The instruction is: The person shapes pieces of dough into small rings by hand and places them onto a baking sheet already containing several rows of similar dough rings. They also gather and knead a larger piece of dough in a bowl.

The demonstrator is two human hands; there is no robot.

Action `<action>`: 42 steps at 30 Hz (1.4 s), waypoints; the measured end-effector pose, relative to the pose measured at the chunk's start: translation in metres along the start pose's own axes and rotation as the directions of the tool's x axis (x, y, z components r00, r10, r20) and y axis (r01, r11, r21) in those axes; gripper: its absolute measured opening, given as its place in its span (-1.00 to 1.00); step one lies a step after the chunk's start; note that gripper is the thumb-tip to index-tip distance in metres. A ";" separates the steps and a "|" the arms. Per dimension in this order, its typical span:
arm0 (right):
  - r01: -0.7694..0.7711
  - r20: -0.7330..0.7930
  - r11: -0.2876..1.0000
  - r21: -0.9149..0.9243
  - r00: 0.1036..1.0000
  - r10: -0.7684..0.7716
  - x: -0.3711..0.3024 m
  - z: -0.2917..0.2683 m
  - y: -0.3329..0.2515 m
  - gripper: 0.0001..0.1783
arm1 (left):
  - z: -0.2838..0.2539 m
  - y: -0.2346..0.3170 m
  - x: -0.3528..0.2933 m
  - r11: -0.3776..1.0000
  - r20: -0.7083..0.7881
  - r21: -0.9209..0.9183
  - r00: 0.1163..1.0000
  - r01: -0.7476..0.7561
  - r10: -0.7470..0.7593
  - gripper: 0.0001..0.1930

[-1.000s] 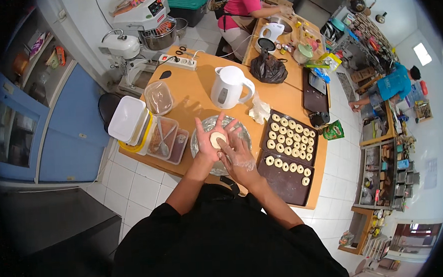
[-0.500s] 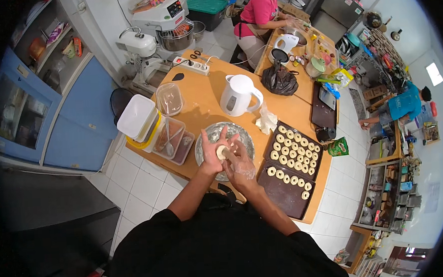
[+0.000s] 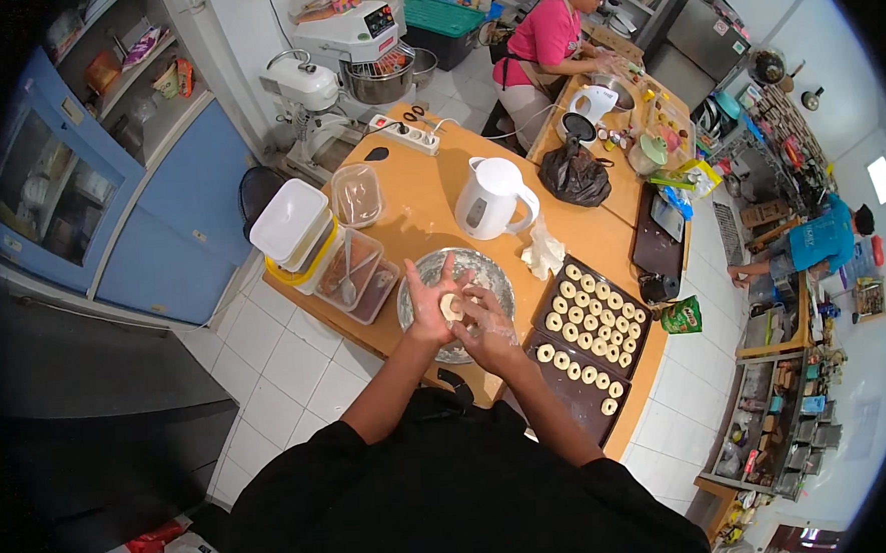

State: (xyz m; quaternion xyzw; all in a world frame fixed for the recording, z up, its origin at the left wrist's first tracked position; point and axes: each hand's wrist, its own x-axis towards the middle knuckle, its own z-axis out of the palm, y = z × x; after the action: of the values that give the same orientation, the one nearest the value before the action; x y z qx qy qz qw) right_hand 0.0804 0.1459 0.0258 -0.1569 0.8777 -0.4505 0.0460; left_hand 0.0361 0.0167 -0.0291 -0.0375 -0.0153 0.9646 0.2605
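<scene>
Over the steel mixing bowl [image 3: 504, 291] my left hand [image 3: 429, 315] is turned palm up, fingers stretched out, holding a small pale piece of dough [image 3: 451, 307] on it. My right hand [image 3: 491, 334], dusted with flour, presses its curled fingers on the dough from the right side. Part of the dough is hidden by those fingers. The bowl's inside looks floury and is mostly covered by my hands. To the right, dark baking trays [image 3: 582, 401] carry rows of small ring-shaped dough pieces [image 3: 599, 346].
A white electric kettle [image 3: 496, 199] stands beyond the bowl. Stacked plastic tubs [image 3: 290, 221] and a clear container [image 3: 348, 271] with a spoon are at the left edge. A black plastic bag [image 3: 575, 174] and a power strip [image 3: 403, 133] lie farther back. A person in pink [image 3: 541, 36] works there.
The view has shifted, so the table sits slightly farther right. My right fingers have moved in closer over the dough, while my left palm stays beneath it.
</scene>
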 end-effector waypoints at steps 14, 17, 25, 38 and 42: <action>0.129 0.008 0.991 0.035 0.992 -0.129 -0.001 0.001 0.030 -0.61 | 0.020 -0.016 -0.001 0.962 -0.322 0.217 0.918 -0.167 0.232 0.09; 0.022 0.122 0.973 0.229 0.991 -0.051 -0.005 0.002 0.029 -0.68 | 0.027 -0.023 -0.006 0.923 -0.357 0.338 0.881 -0.187 0.309 0.09; -0.057 0.043 0.937 0.343 0.998 0.044 0.005 0.010 0.037 -0.73 | 0.006 -0.018 0.004 0.814 -0.446 0.520 0.730 -0.260 0.518 -0.07; -0.471 0.459 0.299 0.830 0.881 0.114 0.023 -0.005 0.048 -0.69 | 0.020 0.000 -0.040 0.317 -0.042 0.945 0.940 -0.072 0.340 -0.72; -0.525 0.495 0.179 0.832 0.848 0.186 0.023 -0.004 0.040 -0.72 | 0.023 0.008 -0.047 0.187 -0.195 0.974 0.895 0.128 0.401 -0.75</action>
State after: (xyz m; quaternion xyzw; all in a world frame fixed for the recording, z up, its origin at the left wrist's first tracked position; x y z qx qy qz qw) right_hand 0.0487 0.1632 -0.0023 0.0520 0.4242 -0.8297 0.3591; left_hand 0.0710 -0.0145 -0.0034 -0.0675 0.6552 0.7409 0.1312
